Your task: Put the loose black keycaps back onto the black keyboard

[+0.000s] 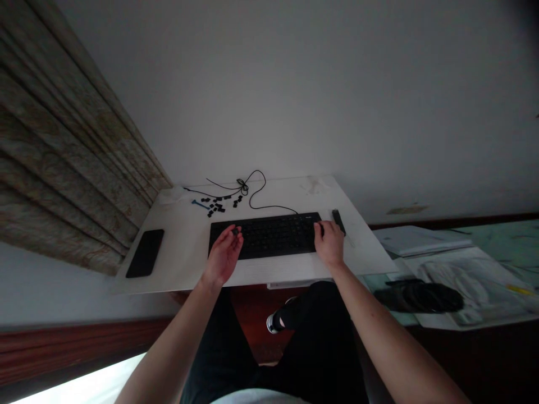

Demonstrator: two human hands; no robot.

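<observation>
A black keyboard [273,235] lies across the desk in front of me. At its left end my left hand [224,252] is turned palm up, with thumb and fingers closed on a small black keycap [235,230]. Over the keyboard's right end is my right hand [329,241], its fingers curled and pressed together. Whatever lies between those fingers is too small and dark to tell. Several loose black keycaps [217,207] are scattered behind the keyboard, and a blue stick-like tool [200,204] rests among them.
A black phone [145,252] lies on the white desk [181,247] at the left. The black cable [269,207] runs back from the keyboard to a tied bundle. A dark narrow object [338,220] sits by my right hand. Beyond the desk's right edge are papers [421,241] and a black bag-like item [425,297].
</observation>
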